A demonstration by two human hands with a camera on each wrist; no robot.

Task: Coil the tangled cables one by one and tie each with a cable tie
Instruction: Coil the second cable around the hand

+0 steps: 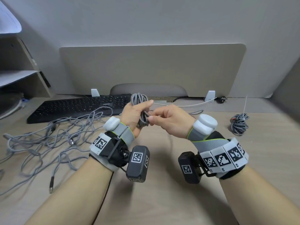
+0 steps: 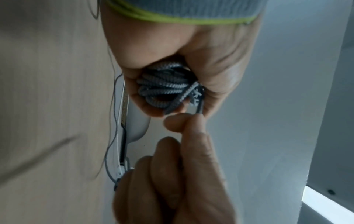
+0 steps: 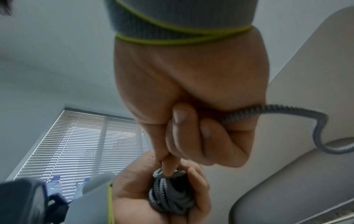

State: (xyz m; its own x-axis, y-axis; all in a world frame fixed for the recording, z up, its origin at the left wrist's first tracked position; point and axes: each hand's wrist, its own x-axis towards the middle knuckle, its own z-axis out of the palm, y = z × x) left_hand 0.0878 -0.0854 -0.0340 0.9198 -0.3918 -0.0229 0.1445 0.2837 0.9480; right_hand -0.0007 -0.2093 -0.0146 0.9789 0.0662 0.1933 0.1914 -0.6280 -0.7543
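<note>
While the forearms reach in over the near edge of the desk point(image 1: 162, 184), both hands meet above its middle. The left hand point(image 1: 134, 114) is wrapped round a coiled cable point(image 1: 139, 98), fingers curled through the bundle so the loops cannot spring apart; the top of the coil rises past the knuckles. The right hand point(image 1: 170, 120) pinches something thin at the coil's waist between thumb and forefinger. The left wrist view shows a short dark strand point(image 2: 199, 106) held there; whether it is the cable's end or a tie, I cannot tell. In the right wrist view a length of the same braided cable point(image 3: 287, 109) runs out from under the curled right fingers point(image 3: 184, 118), probably the free tail kept taut for winding or tucking.

Left of the hands, the tangled cables point(image 1: 48, 140) sprawl loose on the desk, a plug point(image 1: 51, 185) lying nearest, so most of the job seems to remain. Far right lies a finished coil point(image 1: 240, 123), with a white cable tie point(image 1: 245, 105) sticking up from it, set well apart from the tangle, likely to keep done work separate. Farther back sit a black keyboard point(image 1: 78, 106) and a thin white cable point(image 1: 186, 105) before the desk's rear panel point(image 1: 152, 69).
</note>
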